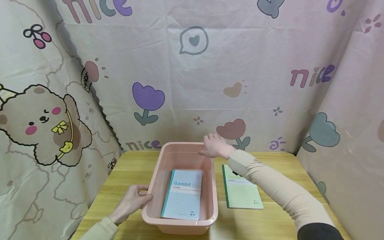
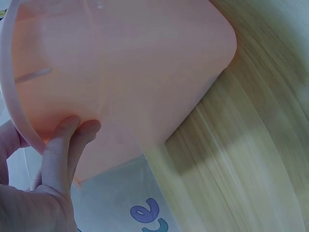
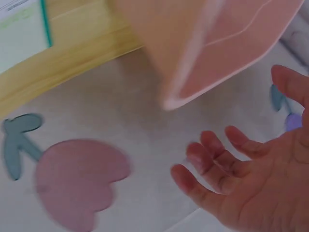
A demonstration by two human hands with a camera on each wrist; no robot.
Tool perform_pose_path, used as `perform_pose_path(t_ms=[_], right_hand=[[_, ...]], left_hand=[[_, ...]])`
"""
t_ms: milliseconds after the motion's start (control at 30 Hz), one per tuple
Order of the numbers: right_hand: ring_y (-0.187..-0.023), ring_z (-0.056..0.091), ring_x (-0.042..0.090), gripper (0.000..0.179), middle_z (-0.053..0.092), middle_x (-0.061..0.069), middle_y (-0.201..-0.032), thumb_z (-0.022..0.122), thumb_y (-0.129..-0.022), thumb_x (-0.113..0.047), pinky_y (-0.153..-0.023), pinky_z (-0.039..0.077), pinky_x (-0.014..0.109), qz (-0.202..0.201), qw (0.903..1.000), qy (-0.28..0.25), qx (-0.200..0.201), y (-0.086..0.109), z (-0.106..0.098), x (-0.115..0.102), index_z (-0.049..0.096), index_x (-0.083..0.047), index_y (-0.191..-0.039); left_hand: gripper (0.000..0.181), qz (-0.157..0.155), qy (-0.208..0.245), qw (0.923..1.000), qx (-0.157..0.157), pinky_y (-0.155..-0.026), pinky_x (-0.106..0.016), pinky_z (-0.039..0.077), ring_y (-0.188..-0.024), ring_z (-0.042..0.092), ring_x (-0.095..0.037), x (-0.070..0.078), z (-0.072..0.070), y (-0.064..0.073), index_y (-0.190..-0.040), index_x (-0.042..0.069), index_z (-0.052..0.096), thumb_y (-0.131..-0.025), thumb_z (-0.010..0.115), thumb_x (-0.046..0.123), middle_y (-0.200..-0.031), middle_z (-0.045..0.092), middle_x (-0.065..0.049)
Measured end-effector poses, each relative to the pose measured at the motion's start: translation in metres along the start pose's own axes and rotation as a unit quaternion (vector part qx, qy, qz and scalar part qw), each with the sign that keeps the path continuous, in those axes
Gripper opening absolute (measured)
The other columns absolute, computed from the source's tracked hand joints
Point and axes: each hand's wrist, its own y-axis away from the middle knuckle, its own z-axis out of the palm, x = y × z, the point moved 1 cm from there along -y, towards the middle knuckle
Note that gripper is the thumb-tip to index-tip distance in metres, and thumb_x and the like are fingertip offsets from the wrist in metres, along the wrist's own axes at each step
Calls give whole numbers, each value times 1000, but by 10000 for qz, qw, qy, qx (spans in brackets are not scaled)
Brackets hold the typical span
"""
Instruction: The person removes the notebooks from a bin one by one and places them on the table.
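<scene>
A pink plastic basin point(image 1: 183, 230) stands on the table, with a blue notebook point(image 1: 183, 200) marked "Gambit" lying face up inside. My left hand point(image 1: 132, 201) grips the basin's left rim, thumb over the edge; in the left wrist view its fingers point(image 2: 60, 154) press against the outer wall below the rim. At the far right corner, my right hand point(image 1: 215, 146) is raised with fingers spread and loosely bent. The right wrist view shows that palm point(image 3: 260, 193) bare, apart from the basin's corner. To the basin's right lies a green notebook point(image 1: 243, 196), its top partly covered by my right sleeve.
The wooden table point(image 1: 129, 170) ends at a patterned fabric backdrop point(image 1: 192, 83) behind it. More printed cloth point(image 1: 45, 186) hangs along the left side, and a further panel point(image 1: 354, 160) closes off the right.
</scene>
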Motion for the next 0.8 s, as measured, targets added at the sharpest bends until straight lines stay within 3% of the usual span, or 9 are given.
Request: perform_pose_path(t_ms=[400, 633, 800], right_hand=[[-132, 48, 30, 72, 52, 15, -140, 61, -94, -54, -108, 50, 48, -131, 9998, 49, -142, -11, 12, -65, 48, -3, -142], [-139, 44, 31, 70, 48, 15, -149, 60, -95, -50, -114, 45, 49, -46, 9992, -190, -345, -18, 25, -86, 45, -4, -146], [-145, 38, 32, 77, 41, 15, -156, 58, -94, -55, -118, 41, 51, 39, 9983, -203, -552, -23, 37, -94, 39, -6, -151]], left_hand=[[50, -31, -47, 10000, -12, -75, -39, 67, -95, 75, -35, -1, -1, -1, -131, -26, 45, -91, 57, 2, -110, 70, -36], [49, -7, -23, 10000, 21, -76, -40, 67, -95, 75, -37, -1, 0, 0, -129, -26, 46, -92, 58, 2, -110, 69, -37], [49, -16, -23, 10000, 46, -76, -40, 67, -95, 75, -37, -1, 1, -1, -130, -26, 46, -91, 58, 3, -110, 69, -37]])
